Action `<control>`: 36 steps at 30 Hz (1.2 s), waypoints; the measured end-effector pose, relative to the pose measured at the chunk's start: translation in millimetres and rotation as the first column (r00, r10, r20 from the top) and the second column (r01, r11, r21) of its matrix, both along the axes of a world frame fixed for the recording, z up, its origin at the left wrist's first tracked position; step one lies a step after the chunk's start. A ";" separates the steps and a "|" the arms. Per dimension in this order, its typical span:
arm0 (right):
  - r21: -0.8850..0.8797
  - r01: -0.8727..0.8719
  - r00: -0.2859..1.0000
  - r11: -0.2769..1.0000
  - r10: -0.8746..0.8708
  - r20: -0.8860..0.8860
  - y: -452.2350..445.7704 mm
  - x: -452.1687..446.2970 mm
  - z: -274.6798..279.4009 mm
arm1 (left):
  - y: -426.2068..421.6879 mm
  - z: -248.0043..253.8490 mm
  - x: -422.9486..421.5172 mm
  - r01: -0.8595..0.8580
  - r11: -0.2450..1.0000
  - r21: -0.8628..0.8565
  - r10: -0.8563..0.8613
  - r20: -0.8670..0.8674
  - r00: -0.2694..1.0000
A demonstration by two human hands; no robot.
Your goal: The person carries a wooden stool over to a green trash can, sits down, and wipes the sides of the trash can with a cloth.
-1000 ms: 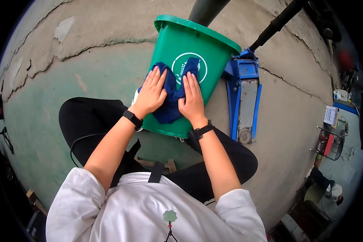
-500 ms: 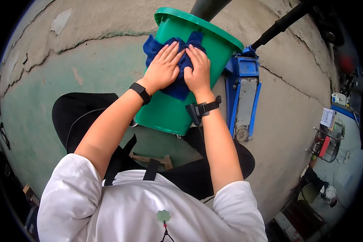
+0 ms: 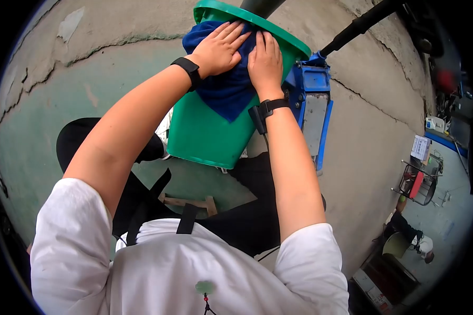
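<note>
My left hand [image 3: 217,54] lies flat on the blue cloth [image 3: 227,97], palm down, its fingers stretched out and slightly apart, the tips close under the rim of the green bin [image 3: 207,134]. My right hand [image 3: 266,64] is just beside it, also flat, with the fingers straight and held close together, reaching up near the same rim; I cannot tell how much of the cloth is under that palm. Neither hand pinches anything.

The cloth is draped over the upper part of the bin's wall, one corner hanging toward me in a point. The bin sits between my bent legs, its rim away from me and its base toward me, with a white shoe [image 3: 163,127] just beside its left wall. Black bands circle both my wrists, and the right one carries a small dark block.

To the right of the bin stands a blue floor jack [image 3: 316,81], its dark handle [image 3: 363,24] slanting up and away. On the green-painted floor [image 3: 100,89], a wooden piece [image 3: 211,206] shows between my legs.
</note>
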State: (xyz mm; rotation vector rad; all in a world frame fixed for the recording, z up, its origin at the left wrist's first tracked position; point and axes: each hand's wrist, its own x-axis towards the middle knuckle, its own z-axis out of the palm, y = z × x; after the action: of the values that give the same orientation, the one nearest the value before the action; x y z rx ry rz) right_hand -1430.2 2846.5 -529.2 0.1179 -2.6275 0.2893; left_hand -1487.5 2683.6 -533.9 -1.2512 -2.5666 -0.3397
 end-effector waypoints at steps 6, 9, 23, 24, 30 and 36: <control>-0.165 0.185 0.983 0.969 -0.183 0.033 -35.0 57.1 -16.2 | -17.6 -6.5 68.8 -0.039 0.998 0.043 0.033 0.132 0.991; -0.211 0.097 0.995 0.973 -0.091 0.042 -47.4 98.2 -23.0 | -40.1 -9.9 108.9 -0.055 0.998 -0.007 0.055 0.197 0.979; -0.032 -0.075 0.980 0.997 0.068 -0.186 -49.9 -57.4 20.9 | -33.3 18.6 -51.5 -0.200 0.944 0.263 0.192 0.055 0.980; -0.013 -0.097 0.975 0.995 0.093 -0.203 -42.4 -53.9 20.3 | -29.2 21.2 -46.9 -0.174 0.954 0.243 0.169 0.040 0.985; 0.137 0.050 0.984 0.989 -0.025 -0.177 18.2 -15.0 19.7 | 34.2 22.2 12.7 -0.092 0.960 0.266 0.073 0.081 0.994; -0.029 0.205 0.958 0.978 -0.207 -0.198 30.7 -2.6 8.7 | 55.3 27.1 16.1 -0.096 0.951 0.295 0.087 0.042 0.995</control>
State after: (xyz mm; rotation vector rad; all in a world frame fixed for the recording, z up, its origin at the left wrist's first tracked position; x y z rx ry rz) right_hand -1432.8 2877.2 -520.4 -0.1237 -2.4135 0.2042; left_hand -1471.4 2739.0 -506.8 -1.0219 -2.4689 -0.6983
